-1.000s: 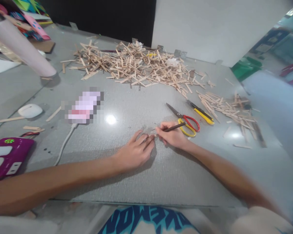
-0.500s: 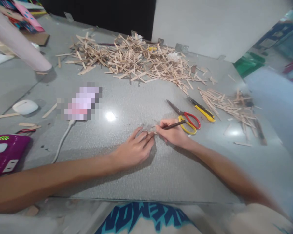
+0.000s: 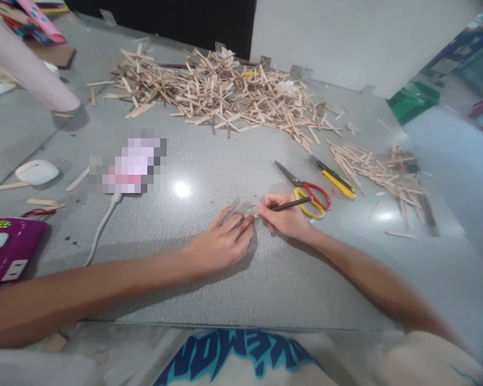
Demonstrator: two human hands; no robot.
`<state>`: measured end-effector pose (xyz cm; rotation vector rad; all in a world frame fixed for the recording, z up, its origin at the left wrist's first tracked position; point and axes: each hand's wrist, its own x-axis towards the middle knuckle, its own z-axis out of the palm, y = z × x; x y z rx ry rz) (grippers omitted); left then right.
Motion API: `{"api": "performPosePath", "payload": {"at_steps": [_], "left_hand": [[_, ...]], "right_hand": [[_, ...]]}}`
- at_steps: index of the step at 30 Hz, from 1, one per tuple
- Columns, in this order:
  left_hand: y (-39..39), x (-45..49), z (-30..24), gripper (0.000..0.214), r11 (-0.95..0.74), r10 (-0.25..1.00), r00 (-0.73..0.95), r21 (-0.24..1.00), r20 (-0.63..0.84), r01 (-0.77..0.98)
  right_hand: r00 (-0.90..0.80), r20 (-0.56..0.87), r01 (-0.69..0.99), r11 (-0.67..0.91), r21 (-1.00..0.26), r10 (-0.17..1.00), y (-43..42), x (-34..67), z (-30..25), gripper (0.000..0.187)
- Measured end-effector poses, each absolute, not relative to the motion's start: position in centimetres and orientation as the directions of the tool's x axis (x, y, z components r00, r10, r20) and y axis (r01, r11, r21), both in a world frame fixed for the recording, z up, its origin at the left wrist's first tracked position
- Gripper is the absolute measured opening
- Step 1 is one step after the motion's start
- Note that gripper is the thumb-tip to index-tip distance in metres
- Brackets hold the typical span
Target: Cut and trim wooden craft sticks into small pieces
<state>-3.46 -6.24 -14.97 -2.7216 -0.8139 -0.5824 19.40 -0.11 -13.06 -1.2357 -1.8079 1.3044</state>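
Note:
A dark pencil (image 3: 292, 205) is gripped in my right hand (image 3: 285, 217), its tip end low over the glass tabletop. Fingers of my left hand (image 3: 225, 241) are bent and press down on a small wooden stick (image 3: 257, 216), of which only a short end shows between the two hands. Just beyond my right hand lie scissors (image 3: 295, 183) with one red and one yellow handle. A yellow and black box cutter (image 3: 333, 177) rests to their right.
A big heap of wooden sticks (image 3: 225, 96) spreads along the back, and a smaller pile (image 3: 370, 169) lies at right. On the left are a blurred-out phone (image 3: 134, 163) with a white cable (image 3: 102, 228), a white earbud case (image 3: 37, 172) and a purple device (image 3: 14, 249).
The view has shifted slightly. The pencil's upper end has moved a little to the right. Both hands stay in nearly the same place.

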Motion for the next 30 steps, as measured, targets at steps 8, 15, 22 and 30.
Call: {"api": "performPosePath", "payload": {"at_steps": [8, 15, 22, 30], "left_hand": [[-6.3, -3.38, -14.81, 0.032, -0.818, 0.47, 0.766, -0.11, 0.438, 0.565], [-6.23, -3.37, -14.7, 0.032, -0.813, 0.469, 0.764, -0.121, 0.443, 0.57], [-6.25, -3.42, -14.85, 0.032, -0.822, 0.464, 0.763, -0.102, 0.45, 0.561], [-6.2, -3.35, -14.84, 0.032, -0.815, 0.463, 0.757, -0.115, 0.462, 0.568]], "right_hand": [[-0.397, -0.059, 0.331, 0.083, -0.94, 0.916, -0.05, 19.22, -13.12, 0.05], [-0.396, -0.066, 0.341, 0.08, -0.937, 0.916, -0.1, 19.2, -13.06, 0.054], [-0.407, -0.063, 0.317, 0.077, -0.945, 0.911, -0.17, 19.2, -12.74, 0.053], [-0.423, -0.05, 0.302, 0.089, -0.949, 0.905, -0.12, 19.31, -12.93, 0.05]]}}
